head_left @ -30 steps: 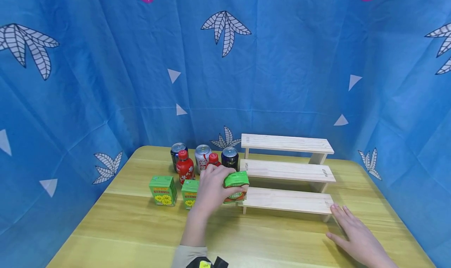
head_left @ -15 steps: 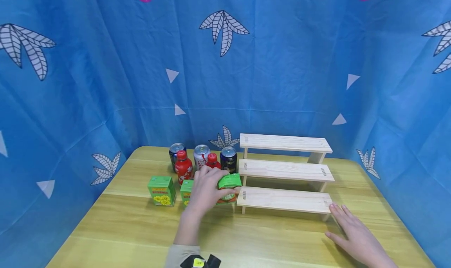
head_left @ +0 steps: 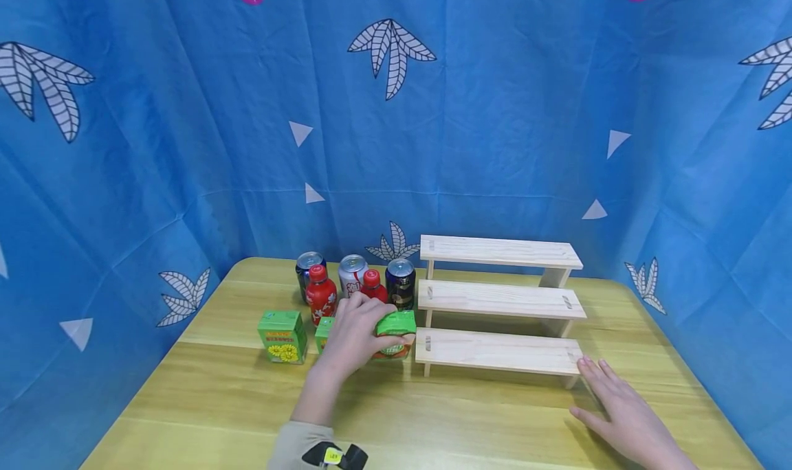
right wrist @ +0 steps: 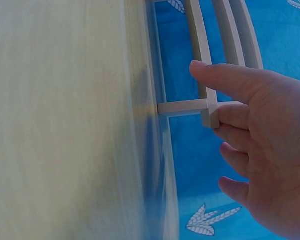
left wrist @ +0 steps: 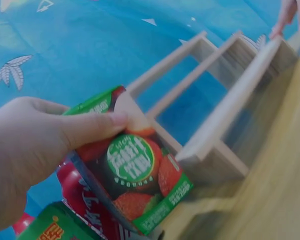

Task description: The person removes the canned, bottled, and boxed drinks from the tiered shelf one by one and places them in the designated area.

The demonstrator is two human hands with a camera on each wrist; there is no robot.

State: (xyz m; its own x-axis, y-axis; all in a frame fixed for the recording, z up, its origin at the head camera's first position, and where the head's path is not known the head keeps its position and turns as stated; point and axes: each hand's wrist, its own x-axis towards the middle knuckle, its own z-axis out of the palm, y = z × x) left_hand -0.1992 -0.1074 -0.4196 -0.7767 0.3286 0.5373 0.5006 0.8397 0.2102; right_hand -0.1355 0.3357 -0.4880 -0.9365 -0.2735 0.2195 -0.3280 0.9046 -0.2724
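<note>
My left hand [head_left: 354, 336] grips a green-topped juice carton [head_left: 397, 324] from above. In the left wrist view the thumb lies across the front of the carton [left wrist: 135, 172], which has red fruit pictures and a round green label. It is just left of the lowest board of a three-step wooden rack [head_left: 498, 352]. My right hand [head_left: 625, 415] has its fingers extended at the rack's right front corner; in the right wrist view the fingertips of that hand [right wrist: 275, 135] meet the end of the lowest board. A green carton with yellow flowers [head_left: 324, 331] is partly hidden behind my left hand.
Another yellow-flower carton [head_left: 282, 337] stands at the left. Two red bottles [head_left: 322, 297] stand behind the cartons. Farther back are a dark blue can [head_left: 309, 272], a white can [head_left: 353, 275] and a black can [head_left: 400, 283]. A blue curtain [head_left: 495, 126] surrounds the wooden table [head_left: 204, 415].
My left hand has moved left and slightly down with the juice carton, away from in front of the rack's left end. The right hand has stayed at the rack's corner.
</note>
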